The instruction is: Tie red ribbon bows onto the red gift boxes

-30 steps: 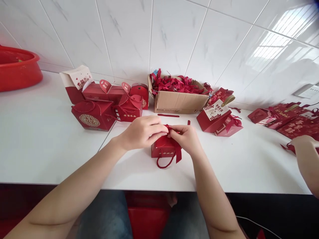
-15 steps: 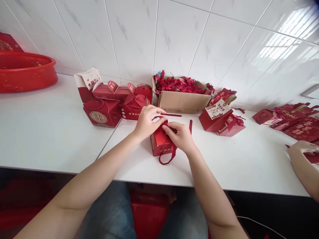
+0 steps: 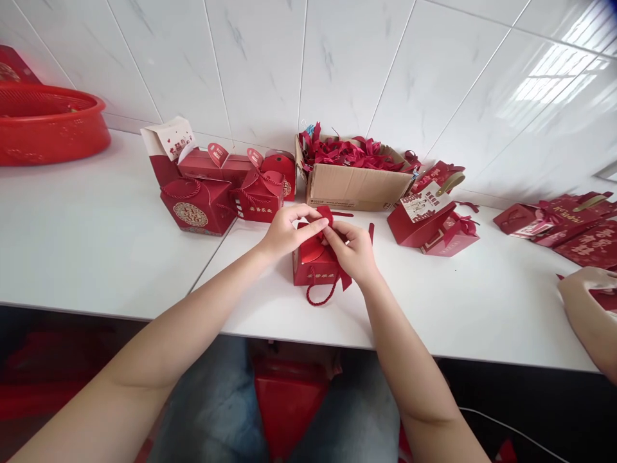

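Two bare hands at work over a white tabletop [image 3: 120, 257], both on one red ribbon [image 3: 326, 215] atop a small red gift box [image 3: 313, 273]. L hand [image 3: 289, 233]: thumb + fingertips pinched tight on a ribbon loop above the lid. R hand [image 3: 355, 254]: thumb & index pinched on same ribbon just beside, nr the box top; its other fingers curled, exact hold hidden. Gift box sits upright on the table, directly in front of the person, gold chars on its near side; red rope handle [image 3: 321, 303] droops off the front, ribbon tail [image 3: 346, 280] hangs at its R. Behind: cardboard carton [image 3: 357, 186] vs. the tiled wall, full of loose red ribbons [image 3: 344, 154]. One thin red strip [image 3: 342, 214] lies btwn carton & hands, another red strip [image 3: 371, 233] just R of R hand. To L, a group of red boxes, incl. one w/ round gold emblem [image 3: 197, 209]; far L, red plastic basin [image 3: 53, 141]. To R, box w/ white printed panel [image 3: 424, 212] & small box w/ bow [image 3: 450, 238], close together. Far R edge: co-worker's hand [image 3: 585, 283] nr more red boxes [image 3: 588, 244], its grip unclear.
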Available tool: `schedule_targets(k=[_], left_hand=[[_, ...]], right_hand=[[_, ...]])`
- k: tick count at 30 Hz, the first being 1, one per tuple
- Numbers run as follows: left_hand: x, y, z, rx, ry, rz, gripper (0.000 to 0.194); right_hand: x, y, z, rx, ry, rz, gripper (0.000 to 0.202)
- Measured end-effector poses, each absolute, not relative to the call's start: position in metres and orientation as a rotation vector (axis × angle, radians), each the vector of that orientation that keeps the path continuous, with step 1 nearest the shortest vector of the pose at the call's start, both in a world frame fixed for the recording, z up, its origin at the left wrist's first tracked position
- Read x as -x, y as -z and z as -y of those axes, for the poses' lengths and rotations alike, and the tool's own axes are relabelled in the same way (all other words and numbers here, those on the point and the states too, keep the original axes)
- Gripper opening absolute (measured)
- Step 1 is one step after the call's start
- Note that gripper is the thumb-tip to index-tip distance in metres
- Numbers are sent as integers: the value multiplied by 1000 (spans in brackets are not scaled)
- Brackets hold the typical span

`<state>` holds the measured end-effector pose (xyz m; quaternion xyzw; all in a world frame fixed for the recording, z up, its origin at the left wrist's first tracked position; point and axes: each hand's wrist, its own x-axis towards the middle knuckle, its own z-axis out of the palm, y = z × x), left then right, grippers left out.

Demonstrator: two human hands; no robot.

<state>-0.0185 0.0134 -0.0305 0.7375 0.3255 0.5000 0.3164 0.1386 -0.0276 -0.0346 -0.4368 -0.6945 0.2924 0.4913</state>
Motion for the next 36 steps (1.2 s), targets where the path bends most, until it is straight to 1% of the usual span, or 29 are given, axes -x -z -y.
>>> schedule_targets(k=[5, 8, 12, 14, 19, 28, 33, 36], left_hand=[[21, 34, -19, -1828, -1275, -792, 29], [22, 38, -22, -1751, -1275, -749, 30], [22, 37, -22, -1726, -1278, -805, 31], [22, 36, -21, -1758, -1271, -824, 29], [24, 34, -18, -1842, -1277, -796, 18], [27, 35, -16, -1976, -1307, -812, 10], [29, 32, -13, -2110, -1503, -850, 6], [29, 31, -12, -2141, -1533, -872, 6]], right_hand=[[-141, 36, 26, 1039, -779, 1633, 31], [-140, 39, 25, 984, -880, 1536, 26], [-140, 40, 24, 974, -947, 1419, 34], [-140, 39, 25, 970, -945, 1401, 35], [-140, 35, 27, 976, -962, 1409, 29], [-141, 38, 23, 1058, -873, 1393, 24], [-143, 40, 21, 1153, -784, 1479, 25], [-144, 38, 22, 1176, -743, 1556, 25]])
